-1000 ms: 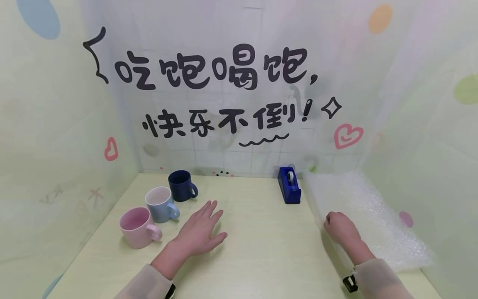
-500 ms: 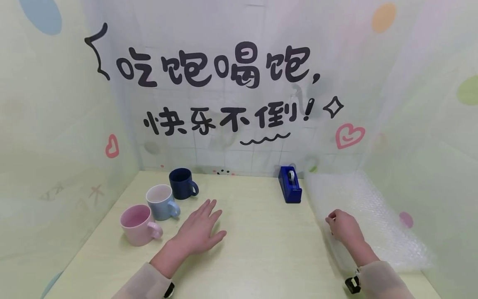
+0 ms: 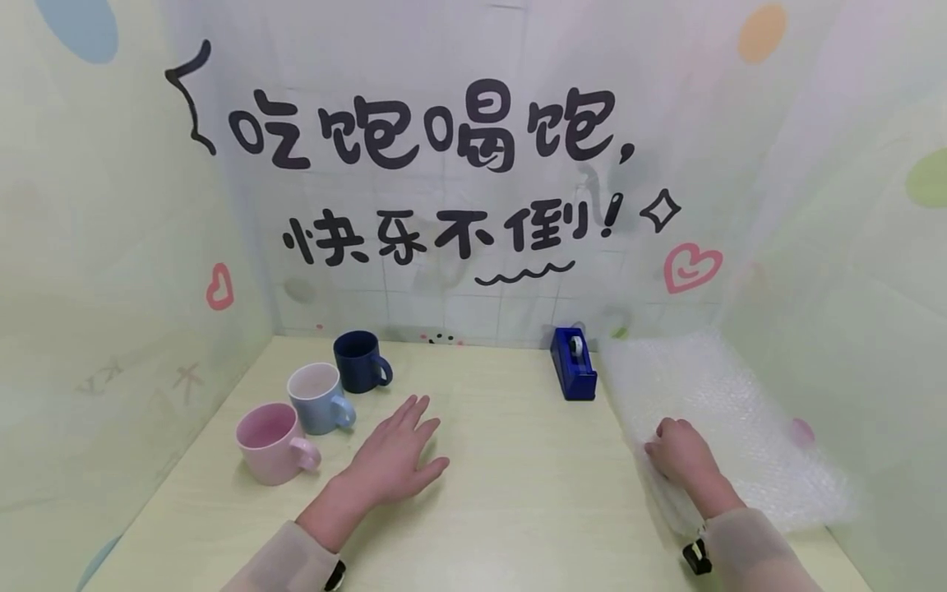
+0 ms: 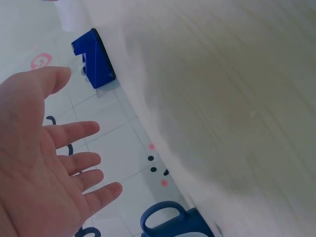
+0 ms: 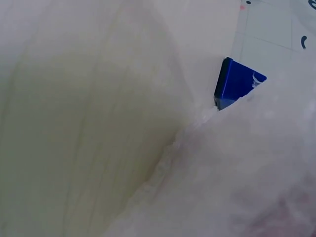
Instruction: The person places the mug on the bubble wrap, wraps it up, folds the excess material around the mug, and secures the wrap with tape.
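Note:
My right hand [image 3: 684, 452] grips the left edge of a clear bubble wrap sheet [image 3: 740, 411] with curled fingers. In the right wrist view the bubble wrap [image 5: 212, 182] covers most of that hand. My left hand [image 3: 395, 456] is held over the middle of the table with its fingers spread and nothing in it; the left wrist view shows its bare palm. To its left stand a pink mug [image 3: 270, 452], a light blue mug [image 3: 314, 403] and a navy mug [image 3: 357, 363], all upright with handles toward the right.
A blue tape dispenser [image 3: 573, 366] stands at the back of the pale wooden table [image 3: 518, 493], just left of the bubble wrap. Printed fabric walls [image 3: 459, 312] with black lettering enclose the back and both sides.
The right fingers have curled in more on the bubble wrap edge, and the sheet has shifted slightly to the left and back. The left hand and the mugs stay where they were.

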Available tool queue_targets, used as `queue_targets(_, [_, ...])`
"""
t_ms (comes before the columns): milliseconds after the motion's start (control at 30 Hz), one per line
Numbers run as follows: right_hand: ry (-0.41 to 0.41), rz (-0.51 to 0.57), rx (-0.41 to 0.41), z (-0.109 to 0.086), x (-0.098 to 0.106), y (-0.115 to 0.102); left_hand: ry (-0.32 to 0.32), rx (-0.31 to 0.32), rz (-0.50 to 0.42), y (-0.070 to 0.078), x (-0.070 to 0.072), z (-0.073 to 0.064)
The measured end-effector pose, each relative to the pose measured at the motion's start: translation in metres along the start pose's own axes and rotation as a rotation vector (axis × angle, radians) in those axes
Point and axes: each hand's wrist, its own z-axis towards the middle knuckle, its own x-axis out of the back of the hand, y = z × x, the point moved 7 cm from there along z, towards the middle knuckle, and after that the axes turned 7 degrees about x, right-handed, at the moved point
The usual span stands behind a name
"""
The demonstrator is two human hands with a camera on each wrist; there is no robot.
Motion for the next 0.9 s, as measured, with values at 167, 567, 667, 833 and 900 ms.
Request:
queue_targets(167, [-0.002, -0.056, 0.032, 0.003, 0.001, -0.002, -0.003, 0.001, 0.000, 0.000, 0.000, -0.001])
queue_targets(567, [0.079, 0.011, 0.027, -0.002, 0.001, 0.002, -0.008, 0.010, -0.023, -0.001, 0.000, -0.005])
queue_targets(667, [0.118, 0.029, 0.008, -0.006, 0.004, 0.005, -0.016, 0.016, -0.027, -0.003, -0.003, -0.005])
queue_targets(833, [0.222, 0.013, 0.011, -0.013, 0.019, -0.006, -0.020, 0.025, -0.023, -0.004, -0.001, -0.003])
queue_targets(900, [0.272, -0.001, 0.037, -0.015, 0.027, -0.015, -0.015, 0.022, -0.027, -0.005, 0.000, -0.003])
